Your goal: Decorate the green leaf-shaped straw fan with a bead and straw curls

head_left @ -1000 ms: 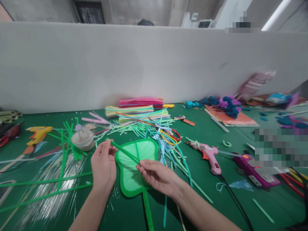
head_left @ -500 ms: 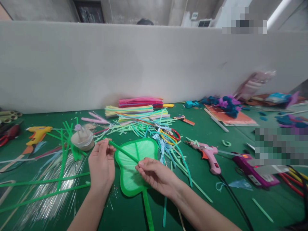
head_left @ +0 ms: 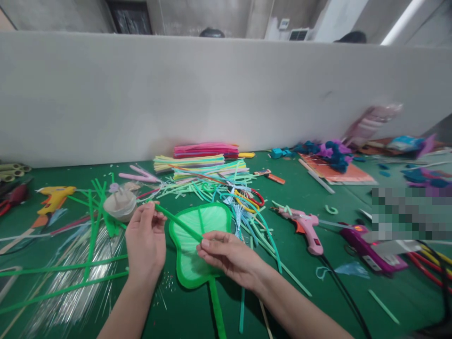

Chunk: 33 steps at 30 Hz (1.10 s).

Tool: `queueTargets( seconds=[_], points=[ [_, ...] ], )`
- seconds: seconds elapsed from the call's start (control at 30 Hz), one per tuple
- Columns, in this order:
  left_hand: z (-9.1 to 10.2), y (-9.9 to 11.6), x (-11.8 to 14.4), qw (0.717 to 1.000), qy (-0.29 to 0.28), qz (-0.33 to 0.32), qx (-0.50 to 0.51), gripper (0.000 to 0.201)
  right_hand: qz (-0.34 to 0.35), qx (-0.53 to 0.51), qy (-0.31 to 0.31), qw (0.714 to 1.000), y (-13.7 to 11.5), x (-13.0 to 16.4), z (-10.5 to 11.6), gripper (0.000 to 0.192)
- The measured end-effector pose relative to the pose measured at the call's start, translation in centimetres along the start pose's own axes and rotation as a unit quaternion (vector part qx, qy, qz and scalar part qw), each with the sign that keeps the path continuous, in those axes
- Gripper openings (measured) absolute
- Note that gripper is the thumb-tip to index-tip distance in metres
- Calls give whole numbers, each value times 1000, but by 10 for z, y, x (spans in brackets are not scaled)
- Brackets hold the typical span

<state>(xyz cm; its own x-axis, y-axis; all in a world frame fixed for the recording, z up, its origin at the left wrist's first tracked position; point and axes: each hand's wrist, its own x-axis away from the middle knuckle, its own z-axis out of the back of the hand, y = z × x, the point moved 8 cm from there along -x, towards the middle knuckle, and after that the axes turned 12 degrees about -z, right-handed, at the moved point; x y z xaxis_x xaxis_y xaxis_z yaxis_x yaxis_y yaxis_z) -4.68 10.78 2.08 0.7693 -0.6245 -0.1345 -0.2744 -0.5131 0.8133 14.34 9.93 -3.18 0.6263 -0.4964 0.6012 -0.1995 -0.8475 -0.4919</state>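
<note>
Between my two hands stretches a short green pipe cleaner [head_left: 179, 221]. My left hand [head_left: 146, 235] pinches its upper left end, while the fingertips of my right hand [head_left: 226, 256] grip its lower right end. Under it on the table lies a green fan [head_left: 187, 261], leaf-shaped, with a pale green veined face, a fuzzy dark green rim and a green handle [head_left: 216, 308] pointing toward me. My right hand hides part of the fan's right side. Left of my left hand, more long green pipe cleaners [head_left: 63, 267] lie across a bunch of thin clear sticks [head_left: 76, 287].
A yellow glue gun [head_left: 54, 197] and a small bowl [head_left: 120, 207] stand left. Behind the fan are bundles of coloured pipe cleaners [head_left: 197, 162] and scissors [head_left: 256, 197]. To the right lie a pink glue gun [head_left: 307, 228] and a purple power strip [head_left: 374, 256]. A white partition [head_left: 226, 94] borders the back.
My left hand has shifted slightly left and the pipe cleaner sits a little lower at its left end. My right hand has barely moved. The fan stays in place.
</note>
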Motion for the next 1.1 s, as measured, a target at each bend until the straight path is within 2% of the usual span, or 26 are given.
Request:
queueTargets(
  seconds=[0.07,0.1,0.13,0.17,0.2,0.23,0.27,0.33,0.4,0.5,0.57,0.67,0.8,1.0,1.1],
  points=[
    [3,0,-1,1000,18,-2,2,14,75,137,24,987,-23,14,1,42],
    [5,0,-1,1000,29,0,4,12,124,233,61,963,-41,24,4,40],
    [6,-3,-1,999,38,5,6,11,173,346,118,915,-61,34,8,36],
    [7,-6,0,999,45,14,9,10,215,468,198,834,-84,44,13,32],
    [8,-9,1,998,49,26,11,9,216,598,289,716,-105,51,19,29],
    [8,-13,3,998,50,39,13,8,173,702,371,583,-123,52,29,29],
    [8,-17,5,997,49,52,15,7,139,723,406,542,-141,51,40,27],
    [8,-22,7,996,45,68,19,7,95,746,420,507,-169,39,56,25],
    [8,-25,7,996,43,73,23,8,42,774,401,487,-184,18,67,26],
    [12,-25,4,996,46,70,25,7,-12,809,361,465,-189,-7,72,34],
    [14,-24,2,996,48,67,27,6,-13,824,353,443,-188,-13,69,34],
    [15,-24,0,996,42,66,31,8,34,837,380,392,-193,-4,55,35],
    [14,-25,0,997,32,67,36,12,138,840,429,303,-216,29,21,40],
    [13,-25,0,997,20,63,36,13,263,861,391,192,-254,82,-34,45],
    [12,-23,0,997,15,60,35,14,332,844,402,129,-268,112,-49,50]
  ],
)
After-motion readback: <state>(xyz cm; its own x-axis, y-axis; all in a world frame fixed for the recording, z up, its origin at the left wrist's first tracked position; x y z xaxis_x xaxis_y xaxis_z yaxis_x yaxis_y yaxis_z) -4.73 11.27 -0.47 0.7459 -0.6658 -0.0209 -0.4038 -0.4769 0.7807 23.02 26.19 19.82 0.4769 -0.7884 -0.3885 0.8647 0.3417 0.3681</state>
